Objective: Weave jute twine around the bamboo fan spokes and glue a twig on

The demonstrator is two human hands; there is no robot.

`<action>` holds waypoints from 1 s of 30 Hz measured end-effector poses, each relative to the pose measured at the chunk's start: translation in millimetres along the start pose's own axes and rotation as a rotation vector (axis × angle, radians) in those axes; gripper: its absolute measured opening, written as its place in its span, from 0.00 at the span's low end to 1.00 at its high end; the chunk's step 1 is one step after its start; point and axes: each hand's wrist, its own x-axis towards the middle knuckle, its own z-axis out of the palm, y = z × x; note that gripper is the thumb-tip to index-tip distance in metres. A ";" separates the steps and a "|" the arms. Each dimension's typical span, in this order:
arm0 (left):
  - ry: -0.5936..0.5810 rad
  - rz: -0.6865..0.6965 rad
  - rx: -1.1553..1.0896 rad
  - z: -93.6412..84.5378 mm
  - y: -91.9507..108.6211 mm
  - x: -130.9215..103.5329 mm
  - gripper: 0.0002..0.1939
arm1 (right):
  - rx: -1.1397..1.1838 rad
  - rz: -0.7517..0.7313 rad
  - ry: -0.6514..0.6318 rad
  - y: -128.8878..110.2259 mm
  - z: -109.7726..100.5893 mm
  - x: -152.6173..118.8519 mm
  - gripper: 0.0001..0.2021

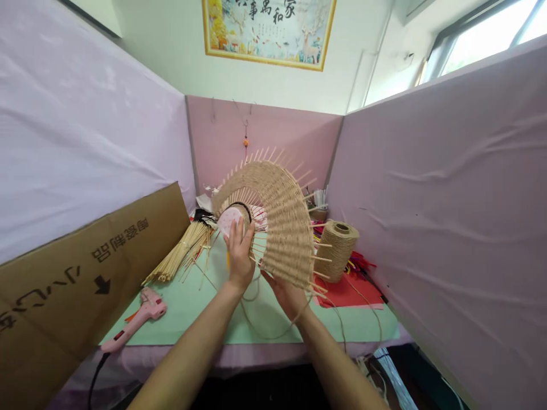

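Note:
A woven twine fan shape [284, 228] with thin sticks poking out of its outer edge is held up over the table. My left hand [240, 253] is closed round its round hub [231, 221], which has a pale pink face. Beneath the lower edge of the weave is my right hand [287, 291], gripping it there; some of its fingers are hidden behind the weave. Loose twine [273, 337] hangs below and crosses my right wrist. A large spool of twine [337, 250] stands to the right of the fan.
A pink glue gun [137, 322] lies at the front left beside a cardboard box [98, 273]. Behind it is a bundle of thin sticks [182, 253]. Red sheets [350, 291] lie on the right of the green tabletop [183, 319]. Partitions enclose the table on three sides.

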 end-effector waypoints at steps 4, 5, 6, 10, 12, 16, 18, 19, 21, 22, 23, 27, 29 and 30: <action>-0.005 0.091 0.242 -9.5 -19.5 -5.3 0.22 | 0.049 0.039 -0.124 -7.8 -9.8 -54.7 0.20; -0.037 0.123 0.364 -14.1 -25.1 -6.4 0.22 | 0.056 0.063 -0.113 -11.1 -14.4 -65.3 0.21; -0.082 0.158 0.521 -19.1 -30.8 -7.1 0.23 | 0.054 0.080 -0.074 -15.2 -19.4 -74.4 0.21; -0.238 0.259 1.185 -35.6 -51.2 -6.2 0.28 | -0.037 0.066 0.193 -35.4 -40.7 -96.8 0.18; -0.246 0.258 1.365 -38.9 -58.4 -5.1 0.30 | -0.107 0.042 0.277 -42.6 -50.1 -100.7 0.16; -0.299 0.209 1.507 -39.3 -64.6 -4.5 0.31 | -0.321 -0.033 0.311 -41.0 -62.4 -96.5 0.17; -0.328 0.181 1.540 -39.7 -65.3 -4.9 0.31 | -0.512 -0.119 0.340 -35.3 -64.9 -91.3 0.17; -0.341 0.172 1.555 -40.2 -65.6 -5.3 0.30 | -0.630 -0.176 0.348 -32.4 -65.4 -88.5 0.18; -0.364 0.164 1.584 -41.3 -66.5 -6.5 0.29 | -0.854 -0.302 0.347 -27.8 -65.4 -83.1 0.17; -0.378 0.158 1.598 -41.7 -67.2 -7.3 0.28 | -0.938 -0.357 0.341 -26.2 -65.3 -80.5 0.17; -0.394 0.149 1.613 -41.9 -68.0 -8.3 0.28 | -0.998 -0.395 0.332 -25.0 -65.2 -77.9 0.16; -0.447 0.107 1.682 -40.9 -71.7 -11.7 0.26 | -1.122 -0.346 0.260 -21.5 -67.3 -70.1 0.16; -0.459 0.084 1.718 -40.5 -72.3 -12.2 0.25 | -1.197 -0.287 0.220 -19.5 -69.3 -69.9 0.15; -0.461 0.070 1.735 -40.6 -71.4 -12.1 0.26 | -1.242 -0.264 0.208 -18.3 -70.5 -70.9 0.15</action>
